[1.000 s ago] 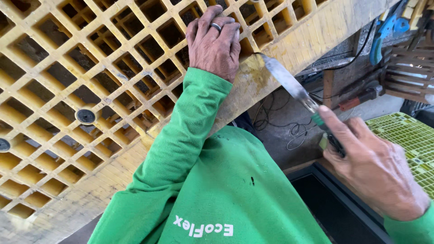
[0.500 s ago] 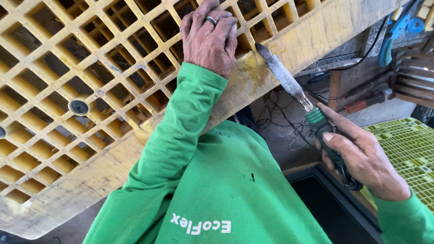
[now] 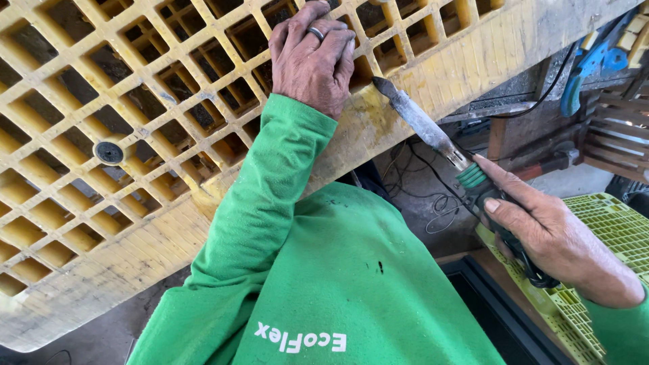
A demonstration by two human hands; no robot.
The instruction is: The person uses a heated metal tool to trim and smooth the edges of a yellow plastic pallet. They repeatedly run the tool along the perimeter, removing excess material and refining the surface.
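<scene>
Closer now, the tool's [image 3: 433, 138] blade tip touches the yellow grid's [image 3: 135, 135] edge (right hand [image 3: 547, 236] gripping its handle); left hand [image 3: 312, 57] presses flat, holding nothing.

Open room lies between the yellow grid panel [image 3: 135, 135] and the lime crate [image 3: 608, 230], below the tool blade [image 3: 419, 122]. Loose cables [image 3: 433, 196] cross it; the green sleeve [image 3: 257, 203] blocks the panel's lower edge.

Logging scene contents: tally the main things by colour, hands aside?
Yellow: 1, the grid pallet under the left hand
Lime green: 1, the mesh crate
Green-and-black handled: 1, the heating iron in the right hand
Blue: 1, the tool at top right
Total: 4
</scene>
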